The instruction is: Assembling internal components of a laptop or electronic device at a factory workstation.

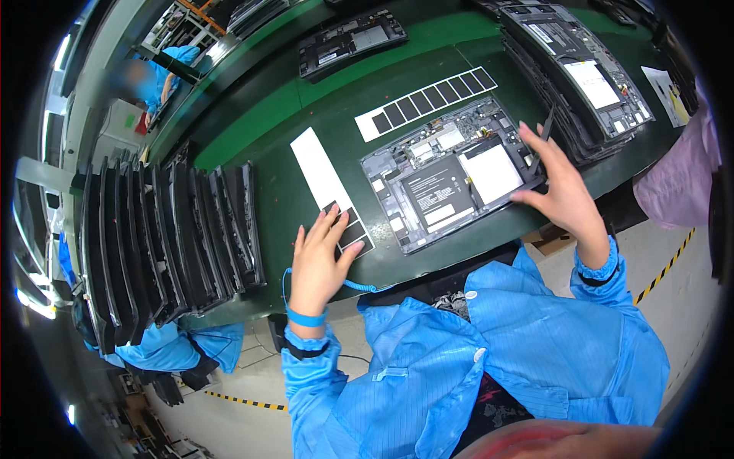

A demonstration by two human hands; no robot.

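Note:
An opened laptop base (451,172) lies on the green worktable, its circuit board, black battery and a white rectangular panel showing. Over its right edge is my right hand (564,191), fingers and thumb spread apart. A thin dark strip (548,126) shows among those fingers; I cannot tell whether it is held. My left hand (317,264) lies with spread fingers on the near end of a white backing strip (321,168), where a few black rectangular stickers (353,233) remain. Beyond the laptop base rests a second backing strip (428,103) bearing several black stickers.
Several dark panels (172,237) stand on edge in a row at left. A stack of opened laptop bases (585,73) sits at the far right, and another base (352,42) lies at the back. A blue coiled cord (359,287) runs from my left wristband. A co-worker (172,69) is behind left.

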